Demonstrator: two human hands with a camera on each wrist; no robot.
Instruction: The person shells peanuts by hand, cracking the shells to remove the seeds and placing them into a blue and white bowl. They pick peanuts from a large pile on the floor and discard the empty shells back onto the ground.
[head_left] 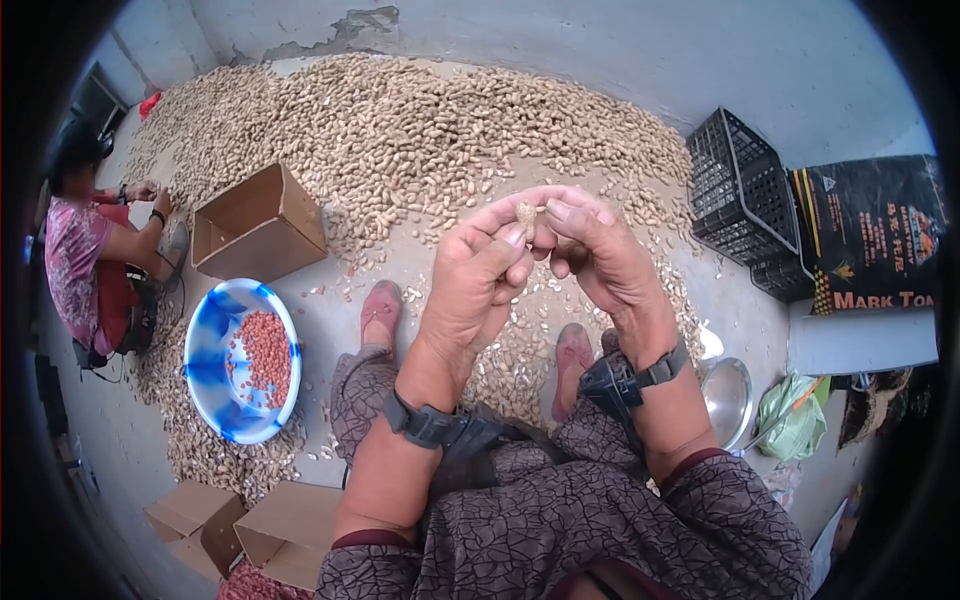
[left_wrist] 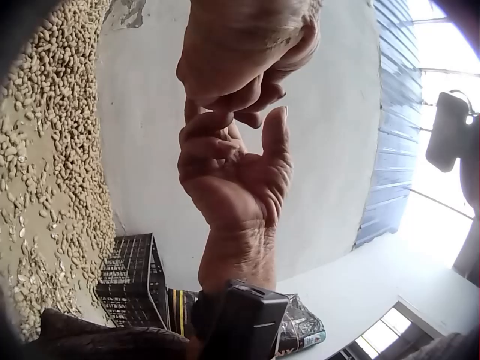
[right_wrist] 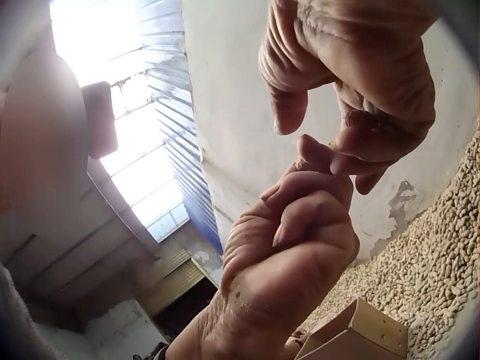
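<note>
In the head view my left hand point(head_left: 475, 265) pinches an unshelled peanut point(head_left: 527, 215) upright between thumb and fingertips. My right hand point(head_left: 610, 250) is close beside it, fingers bent, its thumb tip near the pod. Both wrist views show the right hand point(left_wrist: 240, 176) with its thumb raised away from its bent fingers, which meet the left fingertips. Whether those bent fingers hold anything, I cannot tell. From below, the left hand point(right_wrist: 292, 240) shows curled fingers, and the peanut is hidden there. Shelled peanut kernels point(head_left: 265, 350) lie in a blue-and-white basin point(head_left: 205, 345) to the left.
A wide heap of unshelled peanuts point(head_left: 420, 130) spreads along the wall. A cardboard box point(head_left: 285, 235) stands before it; broken shells point(head_left: 235, 465) lie around the basin. Black crates point(head_left: 745, 195), a printed sack point(head_left: 875, 235) and a metal bowl point(head_left: 727, 400) are at right. Another person point(head_left: 85, 240) sits at left.
</note>
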